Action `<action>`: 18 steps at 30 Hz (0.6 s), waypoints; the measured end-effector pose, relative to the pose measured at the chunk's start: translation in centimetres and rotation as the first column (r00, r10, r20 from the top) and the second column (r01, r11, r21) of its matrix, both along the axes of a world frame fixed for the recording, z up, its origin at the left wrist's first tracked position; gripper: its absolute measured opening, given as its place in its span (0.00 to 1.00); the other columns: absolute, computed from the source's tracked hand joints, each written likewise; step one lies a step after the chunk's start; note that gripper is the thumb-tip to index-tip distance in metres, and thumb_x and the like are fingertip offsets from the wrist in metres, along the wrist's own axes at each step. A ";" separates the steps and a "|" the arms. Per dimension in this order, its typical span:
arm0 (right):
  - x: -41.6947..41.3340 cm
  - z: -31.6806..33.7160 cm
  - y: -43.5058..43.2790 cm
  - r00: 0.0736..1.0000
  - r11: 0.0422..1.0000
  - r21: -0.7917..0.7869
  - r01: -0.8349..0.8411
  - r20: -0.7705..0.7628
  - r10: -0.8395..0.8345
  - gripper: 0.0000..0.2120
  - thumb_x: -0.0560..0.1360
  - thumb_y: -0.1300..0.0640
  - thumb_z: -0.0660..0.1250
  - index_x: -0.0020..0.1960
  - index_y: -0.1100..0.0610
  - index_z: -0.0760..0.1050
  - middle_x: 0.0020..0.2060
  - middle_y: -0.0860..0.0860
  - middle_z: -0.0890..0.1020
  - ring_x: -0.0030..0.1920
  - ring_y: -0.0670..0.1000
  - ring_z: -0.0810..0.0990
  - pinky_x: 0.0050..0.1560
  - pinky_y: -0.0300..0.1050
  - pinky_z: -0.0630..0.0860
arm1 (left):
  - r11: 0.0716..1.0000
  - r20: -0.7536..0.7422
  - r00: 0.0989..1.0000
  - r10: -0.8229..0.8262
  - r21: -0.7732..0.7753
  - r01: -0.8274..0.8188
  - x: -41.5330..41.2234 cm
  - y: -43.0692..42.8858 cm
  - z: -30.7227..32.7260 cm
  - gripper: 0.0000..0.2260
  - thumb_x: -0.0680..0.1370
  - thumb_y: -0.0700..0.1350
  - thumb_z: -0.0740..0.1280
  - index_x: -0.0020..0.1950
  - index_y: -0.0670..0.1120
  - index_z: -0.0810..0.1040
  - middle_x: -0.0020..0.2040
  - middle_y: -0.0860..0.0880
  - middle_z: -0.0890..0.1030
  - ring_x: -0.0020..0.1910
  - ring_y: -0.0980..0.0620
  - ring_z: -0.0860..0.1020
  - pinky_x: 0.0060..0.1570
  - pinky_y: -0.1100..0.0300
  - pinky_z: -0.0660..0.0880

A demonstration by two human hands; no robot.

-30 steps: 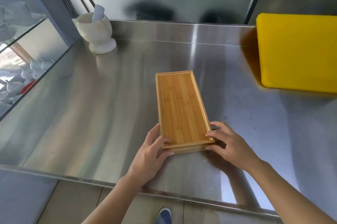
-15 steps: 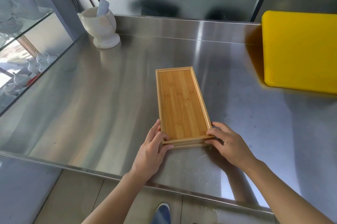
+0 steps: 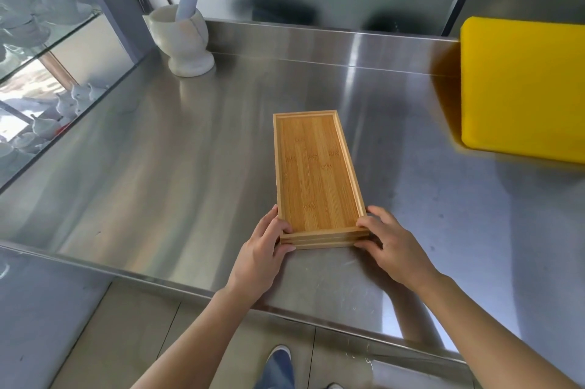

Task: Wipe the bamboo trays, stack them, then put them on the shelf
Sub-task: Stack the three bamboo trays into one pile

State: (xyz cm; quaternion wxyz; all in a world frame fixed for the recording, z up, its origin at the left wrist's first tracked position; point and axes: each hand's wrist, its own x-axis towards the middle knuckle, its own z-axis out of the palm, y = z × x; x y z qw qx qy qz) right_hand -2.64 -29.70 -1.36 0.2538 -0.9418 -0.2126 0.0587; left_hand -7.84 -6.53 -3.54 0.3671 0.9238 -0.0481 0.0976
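A stack of bamboo trays (image 3: 316,173) lies lengthwise on the steel counter (image 3: 158,186), long side pointing away from me. Its near end shows three layered edges lined up. My left hand (image 3: 262,252) grips the near left corner of the stack, thumb on the top rim. My right hand (image 3: 392,246) grips the near right corner, fingers along the side. The undersides of the trays are hidden.
A white stone mortar with a pestle (image 3: 182,40) stands at the back left. A thick yellow cutting board (image 3: 522,88) lies at the right. A glass shelf unit with white cups (image 3: 38,27) is on the far left. The counter's front edge (image 3: 316,319) runs below my wrists.
The trays in the stack, offset a second ago, now sit squared up. Both hands closed in on the near corners. My view has tilted a little.
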 end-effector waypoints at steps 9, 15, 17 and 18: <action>-1.1 -0.3 0.4 0.998 0.997 0.068 0.030 0.049 -0.033 0.08 0.75 0.62 0.65 0.54 0.61 0.74 0.53 0.57 0.80 0.48 0.57 0.79 0.49 0.51 0.78 | 0.996 -0.053 0.995 0.090 0.020 -0.089 -0.8 -0.7 0.4 0.08 0.74 0.38 0.69 0.50 0.37 0.74 0.38 0.46 0.76 0.26 0.59 0.67 0.35 0.78 0.67; -1.5 -0.8 0.7 0.995 0.991 0.093 0.091 0.043 -0.096 0.14 0.74 0.61 0.66 0.59 0.60 0.73 0.50 0.59 0.83 0.47 0.60 0.81 0.49 0.51 0.77 | 0.995 -0.076 0.993 0.095 -0.029 -0.097 -0.8 -1.0 0.4 0.09 0.74 0.37 0.69 0.51 0.37 0.73 0.37 0.48 0.74 0.25 0.61 0.66 0.34 0.78 0.66; -1.5 -1.0 0.7 0.994 0.991 0.097 0.091 0.059 -0.097 0.13 0.74 0.62 0.66 0.59 0.60 0.73 0.50 0.60 0.83 0.47 0.61 0.81 0.49 0.52 0.78 | 0.993 -0.080 0.991 0.108 -0.041 -0.112 -0.8 -1.0 0.2 0.08 0.73 0.37 0.69 0.50 0.37 0.73 0.40 0.41 0.79 0.25 0.60 0.66 0.33 0.77 0.66; -1.6 -1.1 0.7 0.993 0.990 0.102 0.092 0.067 -0.100 0.13 0.74 0.63 0.66 0.58 0.60 0.73 0.49 0.60 0.83 0.46 0.61 0.81 0.49 0.52 0.78 | 0.992 -0.077 0.991 0.112 -0.049 -0.116 -0.8 -1.1 0.1 0.08 0.73 0.37 0.69 0.50 0.38 0.73 0.42 0.37 0.80 0.25 0.60 0.67 0.33 0.77 0.67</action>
